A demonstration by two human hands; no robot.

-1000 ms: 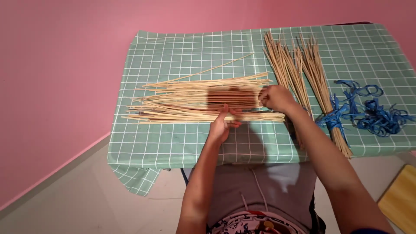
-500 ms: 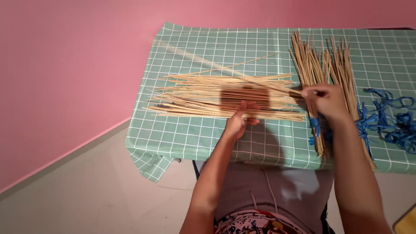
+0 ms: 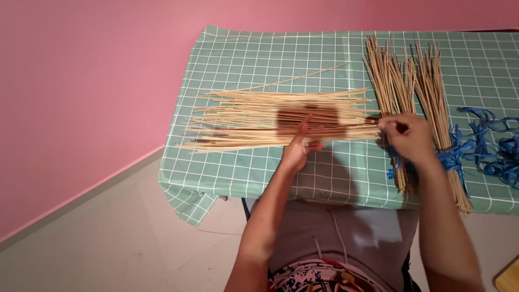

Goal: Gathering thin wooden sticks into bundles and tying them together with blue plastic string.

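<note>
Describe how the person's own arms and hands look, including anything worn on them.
Both arms are bare from the bottom edge of the picture to the fingers: no sleeves, gloves or wristbands. The left hand and right hand show no rings or watch that I can make out. The forearms are slim and unmarked. Below them, the person wears a grey garment with a light drawstring and a patterned waistband.

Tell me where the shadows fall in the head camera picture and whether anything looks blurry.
Head view: a dark blocky shadow lies on the loose sticks just beyond the left hand; softer shadow covers the green checked cloth between both arms; the right hand darkens the tied bundles. Lighting is even, without glare; focus is fairly sharp.
</note>
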